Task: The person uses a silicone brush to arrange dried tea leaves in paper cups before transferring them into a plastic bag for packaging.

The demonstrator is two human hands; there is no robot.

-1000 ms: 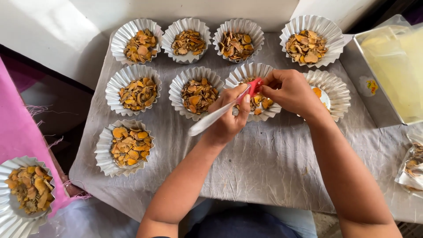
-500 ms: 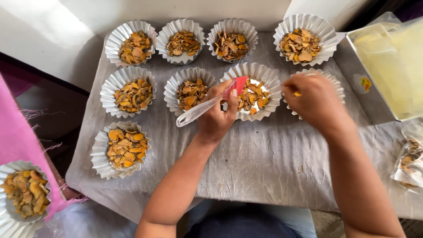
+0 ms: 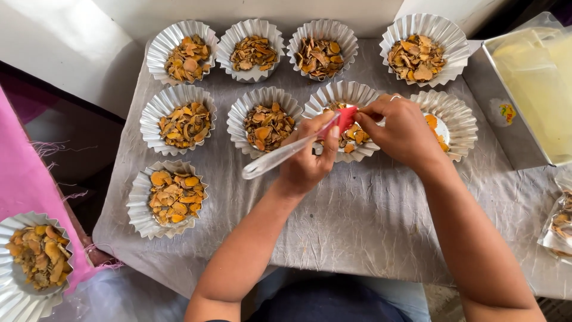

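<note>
The left hand [image 3: 307, 161] is gripping a red-tipped spatula with a clear plastic handle [image 3: 292, 149] over the middle fluted foil cup of dried orange slices [image 3: 344, 119]. The right hand [image 3: 405, 131] is pinching the red tip. A slip could be scattering slices onto the grey cloth [image 3: 357, 220] below this cup.

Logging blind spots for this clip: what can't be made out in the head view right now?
- Contents of the middle foil cup: largely covered by the left hand and right hand.
- Red tip of the clear-handled tool: its end is hidden between the fingers.
- Cup at right: half hidden by the right hand.
- Metal tray and clear bag: cut off by the right edge.
</note>
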